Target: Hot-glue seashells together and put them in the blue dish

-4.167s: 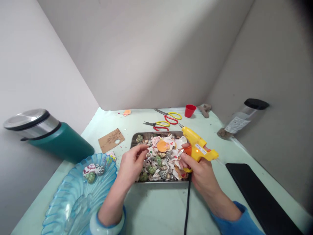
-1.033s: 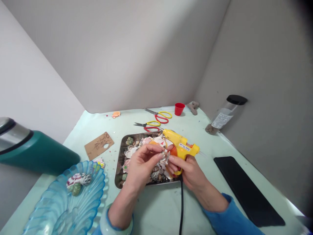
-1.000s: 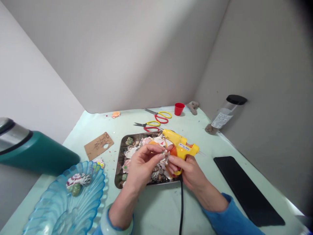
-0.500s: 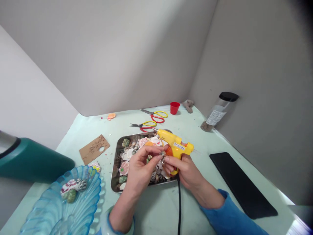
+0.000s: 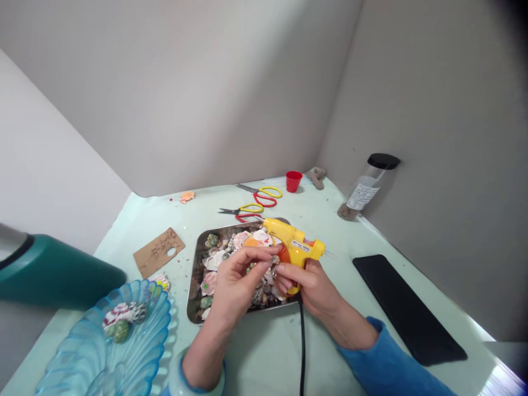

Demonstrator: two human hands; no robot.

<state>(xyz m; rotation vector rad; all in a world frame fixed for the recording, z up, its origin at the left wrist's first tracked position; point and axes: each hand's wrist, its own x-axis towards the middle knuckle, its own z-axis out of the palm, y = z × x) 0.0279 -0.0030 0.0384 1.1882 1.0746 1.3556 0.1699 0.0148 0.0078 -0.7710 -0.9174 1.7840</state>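
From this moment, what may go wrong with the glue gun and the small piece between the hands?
The left hand is close to the glue gun, which might burn it if hot. The small piece, held in the fingers, could drop among the shells. The cord, trailing beside the right hand, might snag.

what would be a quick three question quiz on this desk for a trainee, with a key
1. Multiple choice: the right hand holds a glue gun. What is its main colour?
A) blue
B) yellow
C) green

2. True or false: the dish has shells in it.

3. Count: how many pairs of scissors lie beyond the tray, as the wearer sees it?

Key: 1. B; 2. true; 3. two
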